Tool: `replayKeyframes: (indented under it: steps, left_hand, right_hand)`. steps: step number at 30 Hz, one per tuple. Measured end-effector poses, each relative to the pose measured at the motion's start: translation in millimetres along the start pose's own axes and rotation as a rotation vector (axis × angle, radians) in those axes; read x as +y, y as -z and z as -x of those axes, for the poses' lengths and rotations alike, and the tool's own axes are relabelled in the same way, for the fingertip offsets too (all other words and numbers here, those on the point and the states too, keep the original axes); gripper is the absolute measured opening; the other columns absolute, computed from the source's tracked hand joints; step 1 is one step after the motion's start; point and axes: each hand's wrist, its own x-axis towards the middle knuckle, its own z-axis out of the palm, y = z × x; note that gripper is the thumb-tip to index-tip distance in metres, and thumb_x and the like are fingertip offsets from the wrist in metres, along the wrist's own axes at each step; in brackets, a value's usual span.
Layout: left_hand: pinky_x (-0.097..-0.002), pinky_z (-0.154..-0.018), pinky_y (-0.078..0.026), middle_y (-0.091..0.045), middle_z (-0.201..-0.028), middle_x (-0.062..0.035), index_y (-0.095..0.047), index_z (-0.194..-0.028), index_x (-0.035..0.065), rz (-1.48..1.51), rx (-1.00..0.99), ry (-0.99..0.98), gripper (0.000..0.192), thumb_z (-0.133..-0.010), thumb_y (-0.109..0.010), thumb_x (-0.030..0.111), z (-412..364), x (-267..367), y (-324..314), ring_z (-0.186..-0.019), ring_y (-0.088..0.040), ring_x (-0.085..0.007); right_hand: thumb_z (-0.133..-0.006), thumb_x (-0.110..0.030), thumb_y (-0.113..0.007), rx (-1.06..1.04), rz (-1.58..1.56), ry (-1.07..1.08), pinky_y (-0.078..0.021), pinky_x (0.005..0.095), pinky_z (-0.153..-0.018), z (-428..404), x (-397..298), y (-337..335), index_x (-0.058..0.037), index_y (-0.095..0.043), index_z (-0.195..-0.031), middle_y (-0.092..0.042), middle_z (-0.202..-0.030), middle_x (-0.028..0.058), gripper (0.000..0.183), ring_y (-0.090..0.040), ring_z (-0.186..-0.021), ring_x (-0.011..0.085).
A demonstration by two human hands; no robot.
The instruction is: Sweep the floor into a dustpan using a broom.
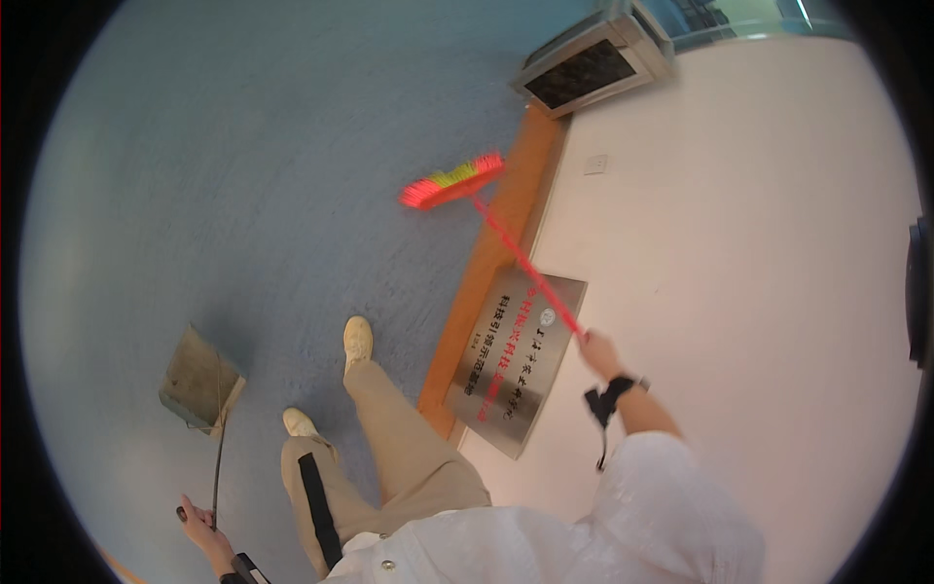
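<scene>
My right hand (pixel 601 353) grips the upper end of a red broom handle (pixel 519 255). At its far end the broom head (pixel 452 182), with pink and yellow bristles, is over the blue floor beside the orange wall base; whether it touches the floor I cannot tell. Down at the lower left, my left hand (pixel 201 527) is closed around the dark handle (pixel 218 467) of a long-handled dustpan. The dustpan's grey-brown pan (pixel 198 381) hangs or rests left of my shoes, its contact with the floor unclear.
A metal plaque (pixel 519 361) bearing writing leans against the white wall (pixel 730 241) on the orange ledge (pixel 478 281). Farther ahead stands a pale cabinet (pixel 592 69) with a dark panel. A wall socket (pixel 595 164) is nearby. Blue floor (pixel 241 168) extends ahead and left.
</scene>
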Motion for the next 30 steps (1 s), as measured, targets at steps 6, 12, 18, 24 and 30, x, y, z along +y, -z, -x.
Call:
replayKeyframes:
  steps: [6,12,18,24,30]
  left_hand:
    - [-0.0207,-0.041,-0.025,-0.02,-0.048,0.0056,-0.027,-0.058,0.0146,0.037,-0.198,-0.056,0.035,-0.083,-0.05,0.022,59.8,6.9,-7.0,-0.04,-0.018,-0.0057]
    - [-0.0218,-0.044,-0.026,-0.021,-0.049,0.0051,-0.028,-0.057,0.0148,0.074,-0.359,-0.087,0.035,-0.083,-0.05,0.022,38.8,4.9,7.2,-0.04,-0.019,-0.0062]
    - [-0.0218,-0.044,-0.027,-0.022,-0.047,0.0051,-0.03,-0.057,0.0145,0.033,-0.548,-0.139,0.034,-0.082,-0.052,0.02,-33.3,-22.3,62.4,-0.04,-0.02,-0.0058]
    - [-0.0217,-0.044,-0.026,-0.024,-0.049,0.005,-0.029,-0.057,0.0144,-0.058,-0.764,-0.252,0.035,-0.081,-0.053,0.022,-94.9,-41.5,80.1,-0.042,-0.021,-0.0051]
    - [-0.0207,-0.045,-0.026,-0.03,-0.052,0.0046,-0.039,-0.061,0.0106,-0.387,-0.765,-0.482,0.028,-0.08,-0.053,0.025,-127.6,-12.6,88.6,-0.046,-0.028,-0.0044]
  right_hand:
    - [-0.083,-0.041,-0.033,-0.184,-0.416,-0.131,-0.0414,0.047,-0.064,204.7,27.3,-155.1,-0.0037,-0.052,-0.089,-0.056,-0.077,0.0228,0.042,-0.053,-0.073,0.0399]
    - [-0.083,-0.041,-0.034,-0.279,-0.452,-0.35,-0.0414,0.0479,-0.066,345.2,-33.7,-277.0,-0.0005,-0.052,-0.088,-0.055,-0.078,0.025,0.044,-0.053,-0.075,0.0406]
    - [-0.083,-0.04,-0.035,-0.174,-0.516,-0.258,-0.0409,0.0457,-0.066,323.1,-111.1,-319.5,0.0007,-0.052,-0.087,-0.055,-0.079,0.0256,0.044,-0.052,-0.076,0.042]
    - [-0.083,-0.035,-0.035,0.17,-0.745,0.03,-0.0401,0.0465,-0.064,279.8,-170.0,-276.7,0.0016,-0.055,-0.081,-0.054,-0.076,0.0263,0.042,-0.051,-0.077,0.0413]
    - [-0.083,-0.039,-0.034,0.048,-0.587,-0.133,-0.0399,0.0464,-0.059,414.3,-169.9,-319.9,0.0007,-0.055,-0.079,-0.055,-0.074,0.024,0.045,-0.053,-0.071,0.0395]
